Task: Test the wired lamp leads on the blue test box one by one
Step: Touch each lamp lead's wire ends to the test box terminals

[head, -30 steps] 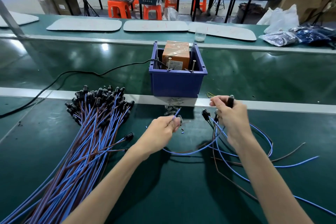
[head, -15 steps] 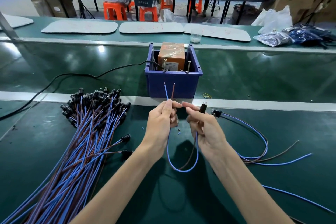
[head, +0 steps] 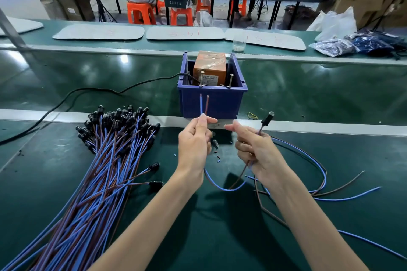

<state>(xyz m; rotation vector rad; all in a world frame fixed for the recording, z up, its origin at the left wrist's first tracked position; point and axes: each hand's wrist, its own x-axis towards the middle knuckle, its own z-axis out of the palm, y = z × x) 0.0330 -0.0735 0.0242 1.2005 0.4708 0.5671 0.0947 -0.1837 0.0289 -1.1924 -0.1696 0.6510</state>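
Green bench (head: 330,160), test box (head: 224,103); lead (head: 220,188) tight in left grip (head: 193,145) (and right grip (head: 255,152)).

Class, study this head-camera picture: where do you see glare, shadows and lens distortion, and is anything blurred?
Head view: white glare patches on the glossy belt left of the blue test box; soft shadows on the near green surface below the left hand and right hand; wide lens stretches the forearms downward; lamp lead sharp, top-left corner smeared.

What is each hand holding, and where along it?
One lamp lead: left hand pinches its free wire ends; right hand grips the wires below the socket.
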